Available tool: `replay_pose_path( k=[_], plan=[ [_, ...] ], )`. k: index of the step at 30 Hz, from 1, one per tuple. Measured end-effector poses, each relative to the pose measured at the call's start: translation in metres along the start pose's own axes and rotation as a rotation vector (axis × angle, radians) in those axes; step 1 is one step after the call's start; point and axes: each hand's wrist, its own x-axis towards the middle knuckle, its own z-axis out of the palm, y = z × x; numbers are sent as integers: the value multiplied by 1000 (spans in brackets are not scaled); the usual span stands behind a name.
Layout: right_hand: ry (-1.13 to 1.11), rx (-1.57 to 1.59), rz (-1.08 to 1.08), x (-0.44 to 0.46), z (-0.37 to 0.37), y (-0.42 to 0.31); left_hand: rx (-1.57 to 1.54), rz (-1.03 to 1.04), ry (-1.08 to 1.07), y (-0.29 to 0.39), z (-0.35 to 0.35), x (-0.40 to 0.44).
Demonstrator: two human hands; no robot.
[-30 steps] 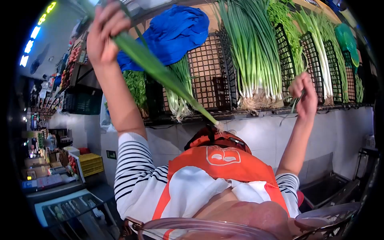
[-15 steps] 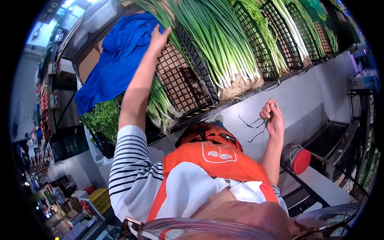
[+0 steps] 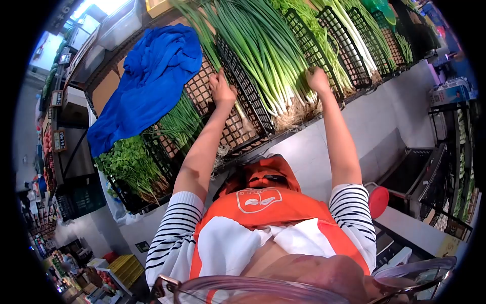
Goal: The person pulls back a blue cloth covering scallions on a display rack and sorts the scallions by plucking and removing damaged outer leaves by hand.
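My left hand [image 3: 223,92] reaches over a black mesh crate [image 3: 238,133], its fingers closed around a few long green onions [image 3: 206,48] whose white root end lies lower in the crate. In the neighbouring crate lies a thick bundle of green onions [image 3: 268,55], white ends and roots toward me. My right hand [image 3: 317,81] is closed at the right side of that bundle, next to the crate divider; what is in its fingers is hidden. A crumpled blue cloth [image 3: 157,76] lies to the left of my left hand, partly over thinner greens [image 3: 179,121].
Leafy herbs [image 3: 134,167] fill the crate at the near left. Further right stand crates of celery-like greens [image 3: 324,45] and white-stemmed leeks [image 3: 359,45]. A red-lidded bucket [image 3: 378,201] and a black bin [image 3: 412,172] are at the right, below the display edge.
My left hand has left the blue cloth and moved right and down onto the green onions. My right hand, which held a thin wilted strand, has moved up to the large bundle.
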Motion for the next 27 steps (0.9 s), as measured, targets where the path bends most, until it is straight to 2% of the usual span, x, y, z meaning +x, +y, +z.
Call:
replay_pose_path(
  k=[1,3,5,6,8,10,12,15,16,18,21,22,24,26,27],
  plan=[
    [-78,-101,40,9,4,1,213,73,-18,-4,-5,-6],
    [-157,-129,115,21,11,6,818,392,-71,-10,-20,-23],
    [-198,-93,113,28,13,18,827,237,-240,1,-25,-38],
    [-216,-86,112,31,10,21,809,163,-316,6,-27,-45],
    [-219,-27,-8,23,-14,6,728,222,-260,19,-30,-58],
    [-102,106,-116,13,-28,-7,664,302,-203,25,-36,-64],
    [-268,300,-193,11,-48,-16,465,411,-84,34,-38,-74],
    [-317,676,-241,-23,-90,-44,323,560,18,84,-18,-113],
    [-353,779,-227,-36,-103,-51,175,598,-31,100,-6,-129],
    [-395,833,-276,-52,-106,-46,-110,470,-260,118,22,-155],
    [-372,689,-351,-89,-110,-43,-227,243,-528,116,66,-171],
    [-351,598,-387,-99,-112,-40,-254,104,-541,114,79,-176],
    [-349,537,-411,-113,-97,-23,-409,-7,-576,99,99,-170],
    [-259,658,-548,-126,-80,-7,-466,37,-451,101,114,-172],
    [-290,615,-499,-133,-78,-4,-479,40,-399,97,118,-168]
  ],
)
